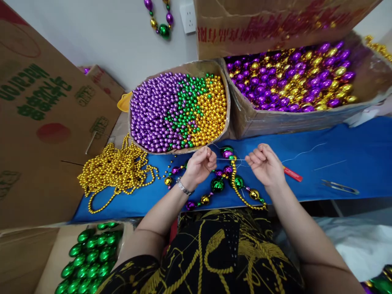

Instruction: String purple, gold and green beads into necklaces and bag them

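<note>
A thin pale thread (230, 159) runs taut between my two closed hands. My left hand (200, 165), with a watch at the wrist, pinches one end of the stretch. My right hand (266, 166) is curled around the other end, and a loose tail trails off to its right. Beneath and between the hands, a bead necklace (218, 184) of purple, green and gold beads lies on the blue cloth (309, 157). A string of small gold beads (235, 183) curves across it. Just past my right hand lies a red tool or packet (293, 174).
Ahead stands a cardboard box of small beads (228, 118), beside a bigger box (245, 126) of purple and gold beads. Gold bead strands (113, 171) are heaped at left. Thread snips (339, 186) lie at right. Green beads (92, 257) fill a box at lower left.
</note>
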`<state>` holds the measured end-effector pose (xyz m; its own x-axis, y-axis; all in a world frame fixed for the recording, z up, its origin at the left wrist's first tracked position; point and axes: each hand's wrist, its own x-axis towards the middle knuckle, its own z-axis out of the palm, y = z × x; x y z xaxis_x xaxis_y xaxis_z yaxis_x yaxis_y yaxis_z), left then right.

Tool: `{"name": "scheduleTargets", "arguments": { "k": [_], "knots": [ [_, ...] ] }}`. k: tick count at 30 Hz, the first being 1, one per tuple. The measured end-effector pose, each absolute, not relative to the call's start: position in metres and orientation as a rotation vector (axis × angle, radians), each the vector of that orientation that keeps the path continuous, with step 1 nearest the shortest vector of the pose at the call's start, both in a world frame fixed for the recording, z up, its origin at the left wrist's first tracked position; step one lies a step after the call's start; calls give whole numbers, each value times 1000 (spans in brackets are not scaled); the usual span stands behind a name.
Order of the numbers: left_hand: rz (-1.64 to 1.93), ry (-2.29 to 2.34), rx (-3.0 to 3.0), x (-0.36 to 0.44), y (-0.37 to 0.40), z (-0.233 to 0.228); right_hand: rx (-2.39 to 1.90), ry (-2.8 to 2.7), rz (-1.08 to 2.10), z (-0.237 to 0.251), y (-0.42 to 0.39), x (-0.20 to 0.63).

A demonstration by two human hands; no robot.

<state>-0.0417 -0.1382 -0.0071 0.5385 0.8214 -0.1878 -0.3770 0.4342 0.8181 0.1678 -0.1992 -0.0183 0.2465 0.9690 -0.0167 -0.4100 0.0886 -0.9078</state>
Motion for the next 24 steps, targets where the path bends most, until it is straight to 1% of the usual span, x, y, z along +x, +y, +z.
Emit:
{"name": "scheduleTargets", "arguments": {
  "k": [3, 6, 10, 12, 14, 16, 20, 22, 24],
  "knots": [
    [780, 657, 839, -44, -142, -17, -1043, -756, 1152, -19, -202, 173],
    [795, 710, 1089, -46, -142, -12, -1127, -883, 1079, -16, -206, 178],
    [970, 695, 1796, -31, -140, 20, -1353, -1495, 891, -2, -206, 179],
    [1070, 618, 2008, -17, -139, 35, -1369, -1758, 799, 7, -205, 177],
    [1117, 554, 2018, -4, -137, 42, -1342, -1843, 709, 15, -205, 173],
    [1074, 494, 1913, 6, -134, 39, -1344, -1818, 621, 23, -206, 172],
    [768, 364, 1711, 18, -127, 17, -1422, -1728, 497, 38, -211, 181],
    [632, 305, 1688, 22, -126, 7, -1444, -1638, 504, 42, -211, 188],
    [569, 241, 1702, 26, -127, 0, -1425, -1483, 583, 44, -209, 193]
  ]
}}
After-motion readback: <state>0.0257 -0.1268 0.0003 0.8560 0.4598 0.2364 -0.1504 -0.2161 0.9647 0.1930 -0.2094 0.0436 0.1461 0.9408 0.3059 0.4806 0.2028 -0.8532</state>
